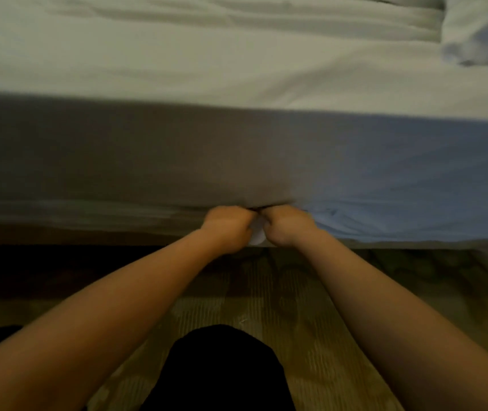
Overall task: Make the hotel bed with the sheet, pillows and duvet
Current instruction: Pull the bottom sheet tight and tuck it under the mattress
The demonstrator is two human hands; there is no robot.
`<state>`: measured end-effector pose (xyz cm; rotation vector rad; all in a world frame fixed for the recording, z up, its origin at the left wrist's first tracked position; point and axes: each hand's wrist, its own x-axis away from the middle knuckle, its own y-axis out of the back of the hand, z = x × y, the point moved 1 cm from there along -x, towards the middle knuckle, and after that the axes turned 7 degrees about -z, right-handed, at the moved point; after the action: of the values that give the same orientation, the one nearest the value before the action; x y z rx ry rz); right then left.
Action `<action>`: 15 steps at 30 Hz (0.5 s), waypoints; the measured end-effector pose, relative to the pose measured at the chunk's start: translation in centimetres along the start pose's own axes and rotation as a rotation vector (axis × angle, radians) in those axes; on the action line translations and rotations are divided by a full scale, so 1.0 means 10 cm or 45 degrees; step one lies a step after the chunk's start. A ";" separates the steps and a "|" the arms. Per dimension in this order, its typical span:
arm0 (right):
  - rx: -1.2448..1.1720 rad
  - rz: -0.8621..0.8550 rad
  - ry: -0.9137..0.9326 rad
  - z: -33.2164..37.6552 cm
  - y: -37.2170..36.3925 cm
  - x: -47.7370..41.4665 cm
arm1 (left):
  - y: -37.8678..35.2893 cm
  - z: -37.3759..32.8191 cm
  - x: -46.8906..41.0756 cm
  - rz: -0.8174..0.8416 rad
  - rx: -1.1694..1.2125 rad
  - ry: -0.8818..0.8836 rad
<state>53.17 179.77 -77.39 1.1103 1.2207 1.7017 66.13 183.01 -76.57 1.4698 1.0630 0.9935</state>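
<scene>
A white sheet (236, 69) covers the top of the bed and hangs down its near side (177, 149). At the mattress's lower edge my left hand (228, 228) and my right hand (287, 225) sit side by side, fingers curled into the sheet's hem, a small white fold showing between them. The fingertips are hidden under the mattress edge. A white pillow (479, 31) lies at the far right on the bed. The frame is blurred.
The bed base (88, 229) runs along below the mattress. A patterned carpet (310, 321) lies between me and the bed. My dark-clothed knee (222, 369) is at the bottom centre.
</scene>
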 end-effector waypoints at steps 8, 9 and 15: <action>0.054 -0.259 -0.305 -0.95 0.18 0.58 | -0.23 -0.69 -0.40 -0.037 0.088 -0.281; 0.086 -0.241 -0.341 -1.06 0.20 0.62 | -0.26 -0.78 -0.46 -0.024 0.091 -0.293; 0.123 -0.038 -0.511 -1.68 0.20 0.63 | -0.44 -1.23 -0.86 0.027 0.133 -0.334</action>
<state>35.12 179.85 -76.87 1.4038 1.0631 1.3240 51.49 178.29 -79.71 1.6483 0.9212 0.7436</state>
